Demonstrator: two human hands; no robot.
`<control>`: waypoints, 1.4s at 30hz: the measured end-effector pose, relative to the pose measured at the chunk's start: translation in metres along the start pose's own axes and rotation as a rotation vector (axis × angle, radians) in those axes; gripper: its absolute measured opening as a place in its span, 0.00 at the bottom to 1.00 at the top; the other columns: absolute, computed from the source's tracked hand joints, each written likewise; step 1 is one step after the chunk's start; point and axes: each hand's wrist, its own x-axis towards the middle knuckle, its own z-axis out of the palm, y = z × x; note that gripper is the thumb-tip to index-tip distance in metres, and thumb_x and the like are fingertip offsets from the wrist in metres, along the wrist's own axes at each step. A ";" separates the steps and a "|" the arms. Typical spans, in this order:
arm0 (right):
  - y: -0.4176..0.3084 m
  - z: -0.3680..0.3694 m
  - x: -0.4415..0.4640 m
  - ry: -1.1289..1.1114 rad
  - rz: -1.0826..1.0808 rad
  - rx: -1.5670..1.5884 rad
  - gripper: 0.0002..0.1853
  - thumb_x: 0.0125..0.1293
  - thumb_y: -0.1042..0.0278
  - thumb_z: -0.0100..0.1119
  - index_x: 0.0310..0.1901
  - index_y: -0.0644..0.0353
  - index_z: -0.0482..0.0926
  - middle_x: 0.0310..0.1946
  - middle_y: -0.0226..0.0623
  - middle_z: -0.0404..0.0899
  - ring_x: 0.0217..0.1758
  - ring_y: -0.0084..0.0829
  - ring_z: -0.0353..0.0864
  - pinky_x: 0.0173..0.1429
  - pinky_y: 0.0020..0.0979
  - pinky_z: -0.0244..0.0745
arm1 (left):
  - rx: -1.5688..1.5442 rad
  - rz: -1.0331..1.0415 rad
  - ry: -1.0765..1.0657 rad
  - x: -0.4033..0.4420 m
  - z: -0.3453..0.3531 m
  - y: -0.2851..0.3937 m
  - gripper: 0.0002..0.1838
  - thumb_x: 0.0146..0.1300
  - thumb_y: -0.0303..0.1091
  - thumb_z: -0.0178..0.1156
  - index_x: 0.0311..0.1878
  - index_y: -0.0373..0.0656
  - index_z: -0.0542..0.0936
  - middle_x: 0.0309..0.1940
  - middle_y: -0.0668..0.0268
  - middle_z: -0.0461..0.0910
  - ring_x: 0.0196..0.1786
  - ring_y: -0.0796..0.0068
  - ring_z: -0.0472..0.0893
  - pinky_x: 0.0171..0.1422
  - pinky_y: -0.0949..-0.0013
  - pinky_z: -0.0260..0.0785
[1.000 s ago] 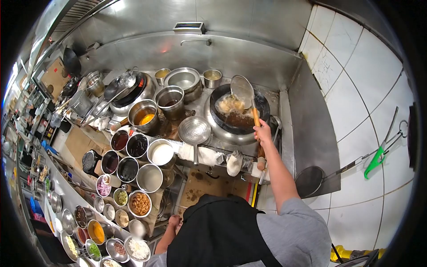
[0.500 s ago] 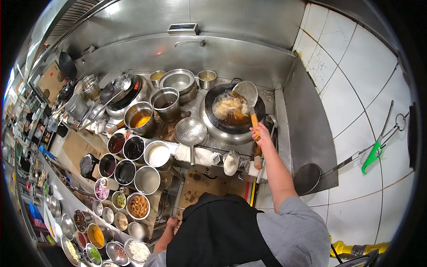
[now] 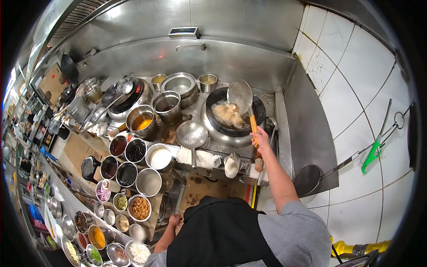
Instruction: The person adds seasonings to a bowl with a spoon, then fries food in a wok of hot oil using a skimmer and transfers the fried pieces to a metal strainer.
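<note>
Head view: right hand (image 3: pixel 261 139) clasps a round, grey, wooden-handled scoop (image 3: pixel 240 95); left hand (image 3: pixel 176 220) curled, hold unclear

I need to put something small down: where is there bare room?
A small patch of bare stovetop lies between wok, strainer and tall pot. Crowded: at left, where tubs stand nearly rim to rim, and at the wok, where the right hand holds a ladle.
</note>
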 end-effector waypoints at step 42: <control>-0.084 -0.066 0.046 0.336 -0.051 -0.698 0.31 0.53 0.77 0.52 0.62 0.55 0.66 0.44 0.49 0.78 0.43 0.40 0.80 0.45 0.37 0.74 | 0.103 0.080 0.017 0.008 0.010 -0.022 0.11 0.63 0.32 0.53 0.44 0.36 0.77 0.29 0.60 0.80 0.25 0.69 0.79 0.28 0.67 0.72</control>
